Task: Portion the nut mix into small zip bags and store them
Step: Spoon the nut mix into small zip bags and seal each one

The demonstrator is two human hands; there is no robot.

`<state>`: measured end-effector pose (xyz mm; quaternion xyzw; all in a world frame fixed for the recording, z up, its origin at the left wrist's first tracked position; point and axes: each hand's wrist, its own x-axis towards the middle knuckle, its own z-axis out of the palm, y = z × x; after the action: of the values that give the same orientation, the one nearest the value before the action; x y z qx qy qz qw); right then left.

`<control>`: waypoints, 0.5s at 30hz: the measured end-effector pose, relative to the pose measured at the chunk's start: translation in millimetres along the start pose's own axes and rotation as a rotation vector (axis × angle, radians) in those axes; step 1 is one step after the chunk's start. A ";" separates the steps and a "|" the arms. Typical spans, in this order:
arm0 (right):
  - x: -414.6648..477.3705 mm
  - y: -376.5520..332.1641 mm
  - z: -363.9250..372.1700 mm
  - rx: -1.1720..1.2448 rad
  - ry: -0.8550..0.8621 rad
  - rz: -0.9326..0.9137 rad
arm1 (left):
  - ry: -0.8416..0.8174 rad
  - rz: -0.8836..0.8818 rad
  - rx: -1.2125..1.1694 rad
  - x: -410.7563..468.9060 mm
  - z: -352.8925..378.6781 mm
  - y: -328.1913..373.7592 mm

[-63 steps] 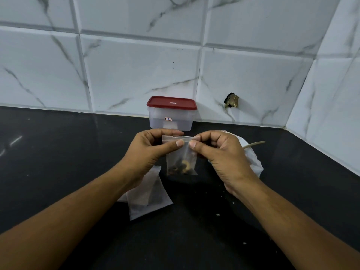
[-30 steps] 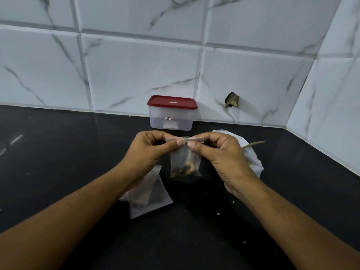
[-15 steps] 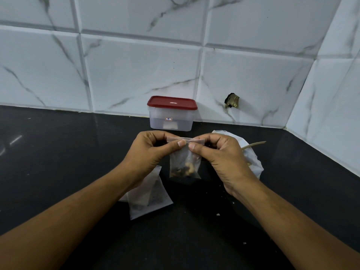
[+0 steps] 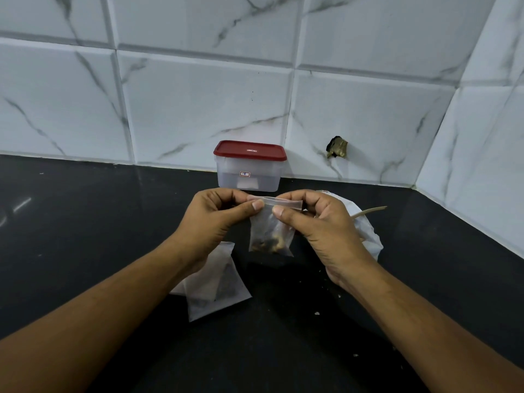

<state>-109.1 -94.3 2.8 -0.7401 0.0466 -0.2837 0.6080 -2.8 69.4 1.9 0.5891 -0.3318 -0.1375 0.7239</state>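
Observation:
A small clear zip bag [image 4: 270, 234] with a few nuts at its bottom hangs above the black counter. My left hand [image 4: 215, 219] pinches the left end of its zip strip between thumb and fingers. My right hand [image 4: 314, 222] pinches the strip just right of the left thumb. Flat empty zip bags [image 4: 215, 285] lie on the counter under my left wrist. A white plastic bag [image 4: 368, 236] sits behind my right hand, mostly hidden, with a thin beige handle [image 4: 368, 211] sticking out of it.
A clear plastic box with a red lid [image 4: 249, 165] stands shut against the tiled wall [image 4: 198, 103]. The wall has a small broken hole [image 4: 337, 147]. Crumbs [image 4: 317, 313] dot the black counter [image 4: 71, 228]. The walls meet in a corner at the right.
Both thumbs stay pinched on the bag's zip strip; the bag has risen slightly and swung a little. The hands have barely shifted.

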 end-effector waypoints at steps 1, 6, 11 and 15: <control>-0.2 -0.1 0.2 -0.016 -0.004 -0.007 | -0.006 0.003 -0.003 -0.4 0.9 0.2; 0.5 0.9 1.6 -0.051 0.005 -0.020 | -0.041 0.024 0.021 -2.8 6.1 0.0; 0.4 1.2 0.7 -0.034 -0.007 -0.027 | -0.038 0.026 0.025 -2.5 5.2 -1.5; 0.7 0.9 1.3 0.030 0.026 -0.001 | -0.011 0.024 0.005 0.2 3.0 -2.0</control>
<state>-107.7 -93.7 2.1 -0.7270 0.0500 -0.2943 0.6184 -4.3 66.5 0.3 0.5861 -0.3431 -0.1310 0.7222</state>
